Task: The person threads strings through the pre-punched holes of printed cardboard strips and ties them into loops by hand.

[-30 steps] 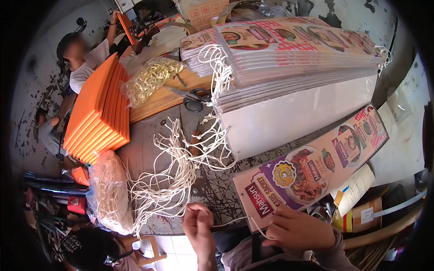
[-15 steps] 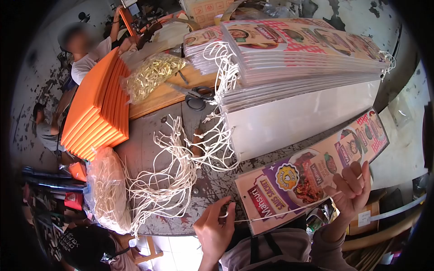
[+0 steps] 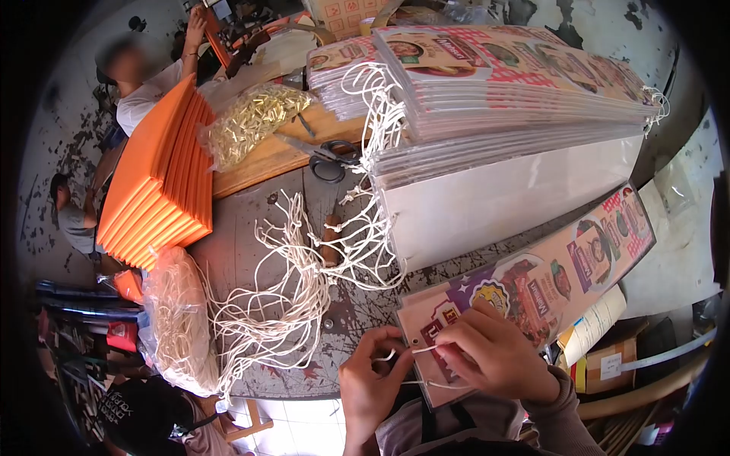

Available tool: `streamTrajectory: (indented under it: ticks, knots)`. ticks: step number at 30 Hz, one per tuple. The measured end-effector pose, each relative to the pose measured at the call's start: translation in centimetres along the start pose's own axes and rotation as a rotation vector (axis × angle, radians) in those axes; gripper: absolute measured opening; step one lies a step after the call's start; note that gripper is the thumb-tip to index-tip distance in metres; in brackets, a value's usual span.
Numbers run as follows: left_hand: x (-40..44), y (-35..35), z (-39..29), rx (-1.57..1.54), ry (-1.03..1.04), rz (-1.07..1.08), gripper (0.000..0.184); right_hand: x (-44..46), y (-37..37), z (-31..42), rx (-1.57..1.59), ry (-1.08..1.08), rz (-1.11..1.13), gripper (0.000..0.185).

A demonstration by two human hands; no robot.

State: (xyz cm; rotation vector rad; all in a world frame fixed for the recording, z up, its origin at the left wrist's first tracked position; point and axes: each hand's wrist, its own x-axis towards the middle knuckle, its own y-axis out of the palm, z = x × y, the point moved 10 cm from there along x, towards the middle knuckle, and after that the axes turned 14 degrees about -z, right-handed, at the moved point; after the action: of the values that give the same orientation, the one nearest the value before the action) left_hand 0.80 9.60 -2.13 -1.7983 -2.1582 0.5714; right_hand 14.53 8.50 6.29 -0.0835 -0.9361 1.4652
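Note:
A laminated printed sheet point(image 3: 574, 266) lies slantwise at the near edge of the table, with food pictures and a hole at its left end. My right hand point(image 3: 498, 353) is over that end, its fingers pinched on a thin white string point(image 3: 426, 349) near the hole. Just off the left edge, my left hand point(image 3: 370, 387) curls closed around another part of the string. A stretch of the string also crosses the sheet's lower corner. Loose white strings point(image 3: 274, 319) lie tangled to the left of my hands.
A tall stack of laminated sheets point(image 3: 517, 175) with knotted strings stands behind. Scissors point(image 3: 328, 163), a bag of gold-coloured pieces point(image 3: 255, 121), orange folded stacks point(image 3: 156, 182) and a bag of string point(image 3: 179, 319) occupy the left side. Other people point(image 3: 141, 87) are at the left.
My right hand has come left and down from the sheet's right part to its holed end, and the taut string has slackened. My left hand has shifted slightly right.

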Motion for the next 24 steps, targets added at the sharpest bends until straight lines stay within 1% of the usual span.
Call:
streamTrajectory:
  ticks: [2, 7, 9, 11, 14, 18, 24]
  knots:
    - [-0.3, 0.7, 0.6, -0.329, -0.068, 0.078, 0.028, 0.3, -0.1, 0.6, -0.058, -0.041, -0.05, 0.016]
    - [-0.7, 0.7, -0.4, -0.372, -0.106, 0.154, 0.021, 0.4, -0.6, 1.5, -0.138, -0.101, -0.007, 0.018]
    - [-0.8, 0.8, -0.5, -0.391, -0.133, 0.172, 0.021, 0.4, -0.8, 1.4, -0.143, -0.084, -0.005, 0.018]
    - [-0.8, 0.9, -1.0, -0.343, -0.093, 0.187, 0.022, 0.4, -0.9, 1.6, -0.142, -0.093, -0.016, 0.018]
    - [-0.8, 1.1, -0.6, -0.377, -0.104, 0.203, 0.021, 0.4, -0.8, 1.8, -0.154, -0.108, -0.026, 0.019]
    - [-0.8, 1.1, -0.3, -0.372, -0.093, 0.183, 0.02, 0.1, 0.0, 1.7, -0.17, -0.114, 0.016, 0.02]
    - [-0.6, 1.2, 0.0, -0.406, -0.048, 0.166, 0.021, 0.0, -0.2, 1.6, -0.179, -0.085, 0.001, 0.018]
